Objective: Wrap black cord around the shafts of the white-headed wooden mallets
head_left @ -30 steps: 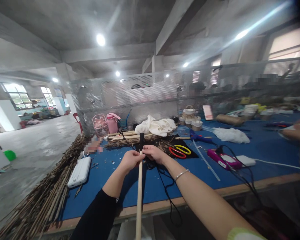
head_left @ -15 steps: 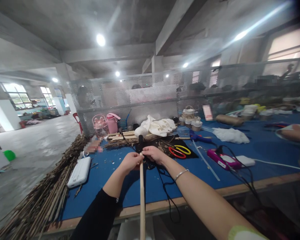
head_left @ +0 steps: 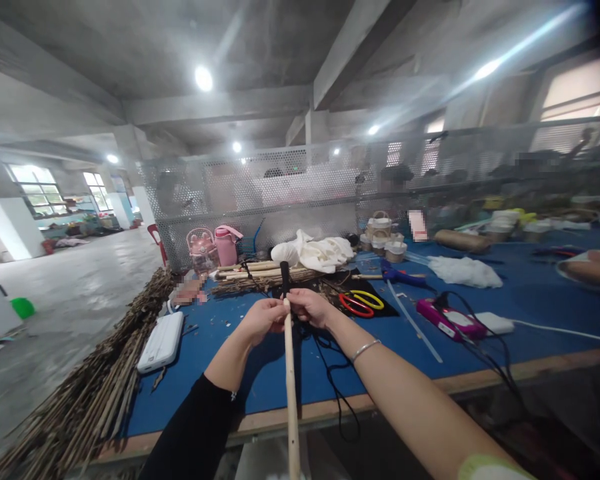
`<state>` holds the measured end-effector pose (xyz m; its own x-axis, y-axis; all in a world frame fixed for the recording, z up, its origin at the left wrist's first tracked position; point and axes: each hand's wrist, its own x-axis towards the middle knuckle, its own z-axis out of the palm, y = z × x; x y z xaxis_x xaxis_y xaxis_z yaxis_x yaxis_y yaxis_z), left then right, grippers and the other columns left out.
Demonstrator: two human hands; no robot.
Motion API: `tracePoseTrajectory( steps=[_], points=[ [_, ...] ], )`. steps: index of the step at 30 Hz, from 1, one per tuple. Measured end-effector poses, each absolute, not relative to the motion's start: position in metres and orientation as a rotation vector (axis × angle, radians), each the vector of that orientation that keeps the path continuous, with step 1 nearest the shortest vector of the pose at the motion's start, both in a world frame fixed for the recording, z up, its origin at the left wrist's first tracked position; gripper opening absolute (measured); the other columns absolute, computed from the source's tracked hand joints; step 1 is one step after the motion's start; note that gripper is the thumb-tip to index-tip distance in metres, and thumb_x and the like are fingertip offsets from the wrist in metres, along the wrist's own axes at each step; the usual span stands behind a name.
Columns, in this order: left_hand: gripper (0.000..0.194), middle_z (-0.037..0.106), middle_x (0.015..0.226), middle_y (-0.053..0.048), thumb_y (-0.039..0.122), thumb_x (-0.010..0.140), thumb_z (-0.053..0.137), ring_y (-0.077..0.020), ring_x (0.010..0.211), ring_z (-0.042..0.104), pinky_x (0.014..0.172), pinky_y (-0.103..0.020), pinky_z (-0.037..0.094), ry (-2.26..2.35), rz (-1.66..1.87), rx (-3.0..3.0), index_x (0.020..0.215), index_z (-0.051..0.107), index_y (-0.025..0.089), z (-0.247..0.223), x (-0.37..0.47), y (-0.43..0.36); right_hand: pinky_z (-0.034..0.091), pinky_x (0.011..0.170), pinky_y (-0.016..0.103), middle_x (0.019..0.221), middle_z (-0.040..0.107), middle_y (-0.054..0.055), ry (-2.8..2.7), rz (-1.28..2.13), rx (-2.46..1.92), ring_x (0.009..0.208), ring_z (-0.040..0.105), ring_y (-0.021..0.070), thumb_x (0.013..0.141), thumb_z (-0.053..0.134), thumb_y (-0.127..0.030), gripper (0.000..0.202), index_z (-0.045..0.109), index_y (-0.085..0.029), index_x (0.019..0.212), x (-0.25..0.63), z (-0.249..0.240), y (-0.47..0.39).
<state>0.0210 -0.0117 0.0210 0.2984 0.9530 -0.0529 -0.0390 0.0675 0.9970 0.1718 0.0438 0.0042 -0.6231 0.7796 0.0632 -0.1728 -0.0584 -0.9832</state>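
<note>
A pale wooden stick (head_left: 290, 387) runs from the bottom of the view up to my hands, over the front edge of the blue table. My left hand (head_left: 263, 323) is closed around its upper end, thumb and fingertips pinched. On the other side, my right hand (head_left: 311, 308) pinches at the same end, where a dark strip-like piece (head_left: 285, 272) extends upward past the fingers. Whether that strip is fixed to the stick is hidden by the fingertips. Right of my hands lie scissors (head_left: 363, 303) with red and yellow handles.
Bundled dry twigs (head_left: 105, 373) line the left edge. A white power bank (head_left: 161, 341) lies nearby. White cloth (head_left: 320, 252) and sticks lie behind my hands. Rightward are a blue glue gun (head_left: 403, 275), a purple device (head_left: 450, 320), cables, and another person's hand (head_left: 593, 267).
Both hands and the stick's top end have shifted slightly upward and to the right. The stick's lower part has swung a little right. Both hands keep their pinch.
</note>
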Motion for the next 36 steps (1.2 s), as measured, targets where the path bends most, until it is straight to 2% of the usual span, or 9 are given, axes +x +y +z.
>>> tracePoseTrajectory(
  steps=[4,10,15,20,24,26,29,32,36],
  points=[
    [0.032,0.047,0.048,0.004,0.04,0.059,0.069,-0.0072,0.042,0.044,0.045,-0.02,0.038,1.23,0.957,1.361,0.062,0.049,0.015,0.015,0.024,-0.01,0.008,0.032,0.019,0.04,0.029,-0.011,-1.619,1.644,-0.819,0.032,0.016,0.0022,0.067,0.065,-0.04,0.031,0.045,-0.016,0.065,0.17,-0.003,0.048],
    [0.039,0.048,0.042,0.004,0.045,0.055,0.071,-0.0065,0.037,0.04,0.04,-0.02,0.031,1.369,0.984,1.542,0.058,0.045,0.017,0.011,0.023,-0.008,0.009,0.032,0.019,0.043,0.037,-0.009,-1.7,1.605,-0.875,0.032,0.019,0.0017,0.067,0.063,-0.042,0.032,0.045,-0.016,0.066,0.168,-0.005,0.047],
    [0.041,0.047,0.045,0.003,0.047,0.051,0.074,-0.0068,0.041,0.042,0.044,-0.02,0.036,1.304,1.026,1.449,0.057,0.049,0.015,0.013,0.023,-0.007,0.009,0.031,0.019,0.041,0.033,-0.01,-1.708,1.524,-0.887,0.031,0.019,0.0021,0.067,0.063,-0.044,0.033,0.046,-0.016,0.065,0.168,-0.003,0.047],
    [0.043,0.045,0.048,0.005,0.049,0.053,0.073,-0.0059,0.044,0.043,0.051,-0.022,0.043,1.16,1.065,1.332,0.057,0.048,0.014,0.016,0.025,-0.009,0.008,0.032,0.018,0.042,0.028,-0.011,-1.629,1.636,-0.767,0.033,0.015,0.0026,0.071,0.062,-0.044,0.031,0.048,-0.016,0.07,0.17,-0.002,0.047],
    [0.039,0.055,0.057,0.0,0.047,0.059,0.071,-0.01,0.052,0.053,0.059,-0.026,0.046,1.048,0.989,1.266,0.065,0.053,0.013,0.018,0.024,-0.01,0.008,0.033,0.018,0.042,0.03,-0.011,-1.61,1.734,-0.691,0.035,0.015,0.0028,0.071,0.062,-0.044,0.032,0.052,-0.015,0.078,0.173,0.002,0.046],
    [0.035,0.061,0.066,-0.004,0.043,0.062,0.07,-0.0131,0.058,0.058,0.062,-0.027,0.047,1.012,0.962,1.226,0.072,0.055,0.012,0.019,0.024,-0.011,0.009,0.033,0.018,0.041,0.031,-0.011,-1.613,1.722,-0.687,0.034,0.015,0.0027,0.071,0.063,-0.044,0.032,0.05,-0.015,0.075,0.175,0.003,0.045],
    [0.028,0.061,0.067,-0.006,0.036,0.068,0.067,-0.0134,0.06,0.059,0.062,-0.028,0.048,0.976,0.92,1.084,0.074,0.056,0.011,0.021,0.026,-0.013,0.009,0.033,0.018,0.041,0.033,-0.01,-1.656,1.645,-0.749,0.033,0.019,0.0026,0.068,0.065,-0.042,0.032,0.047,-0.015,0.069,0.175,0.001,0.046],
    [0.031,0.054,0.06,-0.002,0.044,0.079,0.052,-0.0102,0.049,0.053,0.053,-0.025,0.046,0.917,0.834,0.808,0.074,0.052,0.014,0.022,0.033,-0.013,0.013,0.036,0.019,0.047,0.043,-0.006,-1.753,1.586,-0.818,0.036,0.027,0.0031,0.07,0.062,-0.043,0.032,0.049,-0.014,0.068,0.169,-0.005,0.046],
    [0.038,0.034,0.046,0.007,0.05,0.086,0.035,-0.0029,0.031,0.026,0.034,-0.015,0.021,1.117,0.986,0.666,0.068,0.041,0.017,0.023,0.042,-0.014,0.025,0.043,0.02,0.055,0.048,-0.002,-1.886,1.256,-0.851,0.046,0.036,0.0056,0.073,0.058,-0.041,0.03,0.051,-0.013,0.066,0.161,-0.001,0.044]
  ],
)
